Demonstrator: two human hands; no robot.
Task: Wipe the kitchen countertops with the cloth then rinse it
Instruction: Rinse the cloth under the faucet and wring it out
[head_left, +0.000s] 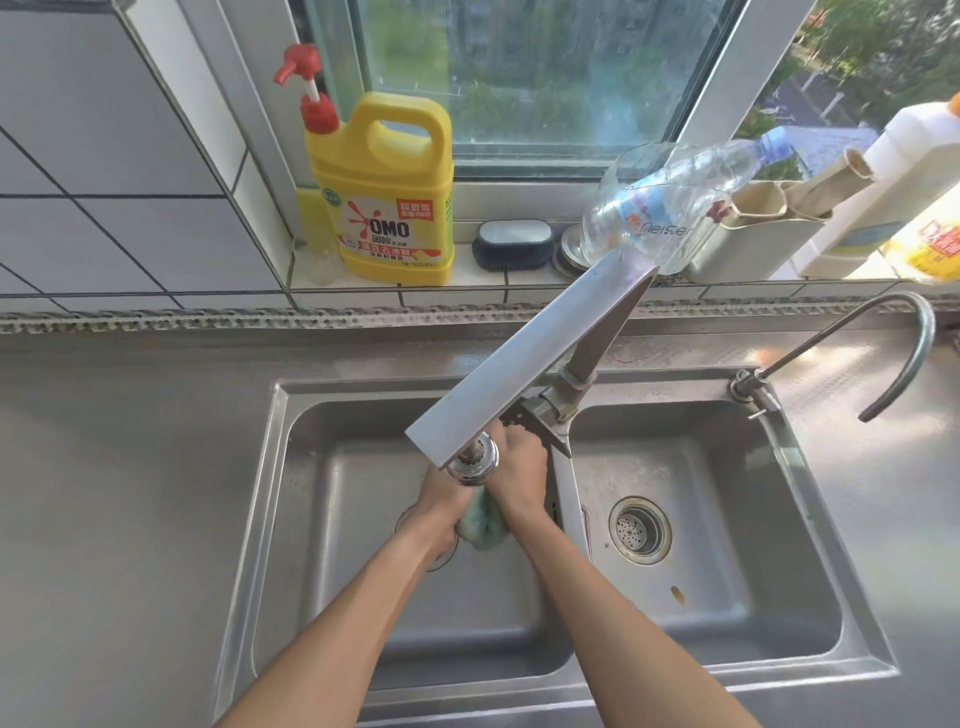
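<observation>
Two hands are working together in the left basin of the sink (291, 519), directly beneath the tap (470, 462). The left hand (441, 493) and the right hand (519, 470) are both closing on the green cloth (483, 525), which is bunching between them just below the tap head; each grip is holding the cloth, though the fingers are mostly hidden. Whether water is running cannot be told from this view.

Judgement: the wiping appears finished and the rinsing step is in hand.

Risks: the tap head is sitting very close above the knuckles, so a sharp lift could be knocking the hands against it. Wringing high in the basin could be splashing water onto the steel tabletop (130, 467) and undoing the wipe. A loosened grip could be dropping the cloth over the drain, which the left forearm is largely covering.
</observation>
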